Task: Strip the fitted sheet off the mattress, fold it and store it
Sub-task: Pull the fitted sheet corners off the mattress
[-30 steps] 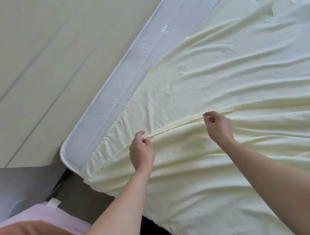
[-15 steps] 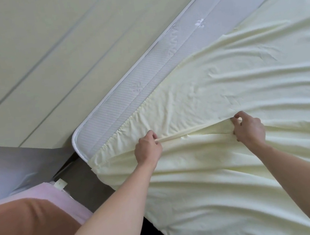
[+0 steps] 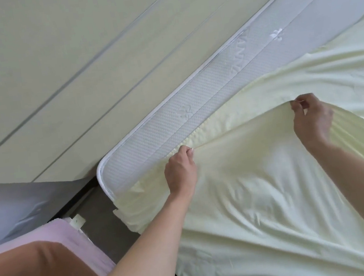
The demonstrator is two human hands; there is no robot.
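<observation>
From my head view, the pale yellow fitted sheet (image 3: 263, 185) lies loose over the near and right part of the mattress (image 3: 163, 128), whose far left strip is bare. My left hand (image 3: 180, 173) pinches its gathered edge near the corner; my right hand (image 3: 312, 120) pinches the same edge further right and higher. The held edge runs left to right between them, so I judge the coming pull comes toward me.

A single head-worn wide-angle camera looks forward and steeply down from close range, both forearms reaching in from the bottom edge. The left hand (image 3: 180, 168) and right hand (image 3: 312, 120) sit near mid-frame; beyond their fingertips run the mattress (image 3: 174, 125) border and pale wall panels (image 3: 50, 62).
</observation>
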